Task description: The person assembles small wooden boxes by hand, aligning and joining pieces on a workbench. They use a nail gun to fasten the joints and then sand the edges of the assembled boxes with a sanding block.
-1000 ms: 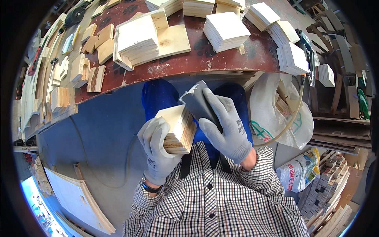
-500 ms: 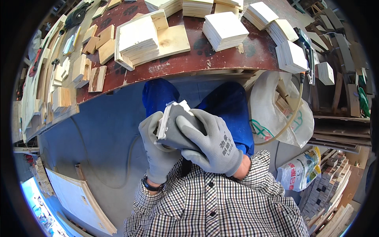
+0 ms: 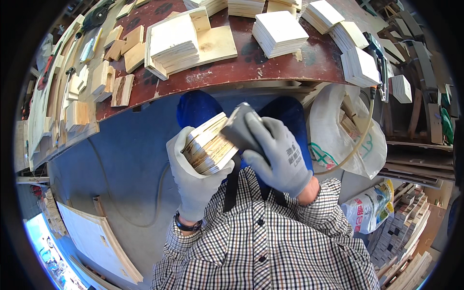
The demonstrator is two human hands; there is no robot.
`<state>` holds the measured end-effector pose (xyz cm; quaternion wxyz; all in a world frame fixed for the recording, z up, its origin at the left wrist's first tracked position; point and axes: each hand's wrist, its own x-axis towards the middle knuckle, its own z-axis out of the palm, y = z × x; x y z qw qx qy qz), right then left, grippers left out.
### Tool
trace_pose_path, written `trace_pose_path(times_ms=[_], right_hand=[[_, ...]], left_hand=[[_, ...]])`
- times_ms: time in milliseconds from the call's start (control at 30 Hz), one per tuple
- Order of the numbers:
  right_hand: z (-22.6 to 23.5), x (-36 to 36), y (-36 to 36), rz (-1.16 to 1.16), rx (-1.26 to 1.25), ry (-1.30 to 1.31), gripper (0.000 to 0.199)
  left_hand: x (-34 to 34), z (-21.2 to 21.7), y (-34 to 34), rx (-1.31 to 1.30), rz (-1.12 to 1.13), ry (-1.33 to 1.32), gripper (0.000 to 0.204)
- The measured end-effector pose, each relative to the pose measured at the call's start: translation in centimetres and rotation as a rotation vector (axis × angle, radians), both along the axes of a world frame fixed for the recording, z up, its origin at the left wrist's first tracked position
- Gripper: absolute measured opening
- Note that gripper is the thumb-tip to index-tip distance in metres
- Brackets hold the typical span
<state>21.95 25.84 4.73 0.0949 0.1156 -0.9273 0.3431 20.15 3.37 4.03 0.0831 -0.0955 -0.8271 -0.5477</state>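
Above my lap, my left hand point(image 3: 195, 188), in a grey work glove, is closed round a stack of plywood pieces point(image 3: 208, 149). The stack is tilted, and its layered edges show brown streaks. A dark grey sanding block point(image 3: 241, 129) is gripped in my gloved right hand point(image 3: 281, 157). It is tilted at the stack's right-hand side and overlaps the upper corner; whether the two touch I cannot tell. Part of the block's underside is hidden.
Along the dark red workbench point(image 3: 212, 77) stand several stacks of square plywood point(image 3: 280, 34) and loose wood blocks point(image 3: 134, 57). A nail gun point(image 3: 379, 60) with a hose lies at the right edge. Below it hangs a white sack point(image 3: 333, 130) holding wood scraps.
The sanding block has moved right with my right hand, off most of the stack. The stack has turned, so its layered edges now show. The view has shifted slightly.
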Motion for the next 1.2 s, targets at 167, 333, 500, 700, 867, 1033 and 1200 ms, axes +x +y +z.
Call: trace_pose_path(times_ms=[167,333,500,700,867,1033,1200], right_hand=[[0.4,0.0,1.4,-0.129,-0.133,-0.015,0.068],[3.1,1.2,-1.2,0.133,0.041,0.066,0.069],[-0.3,-0.3,2.1,-0.187,0.017,-0.001,0.066],[3.8,0.6,-1.7,0.026,0.118,0.180,0.063],[0.7,-0.4,1.5,-0.118,0.098,0.051,0.063],[1.5,-0.6,3.1,-0.068,-0.364,-0.041,0.071],[3.0,-1.4,1.4,0.179,-0.488,-0.186,0.073]], left_hand=[[0.1,-0.5,-0.6,-0.049,0.036,-0.010,0.100],[-0.2,0.0,0.3,0.034,0.036,-0.060,0.102],[0.0,0.1,-0.2,0.206,0.021,-0.158,0.097],[-0.6,1.1,1.1,0.553,0.095,-0.576,0.092],[0.1,-0.2,0.0,0.722,0.024,-0.545,0.090],[0.2,0.2,-0.8,0.867,-0.018,-0.686,0.102],[0.1,1.8,0.1,0.884,-0.059,-0.709,0.103]])
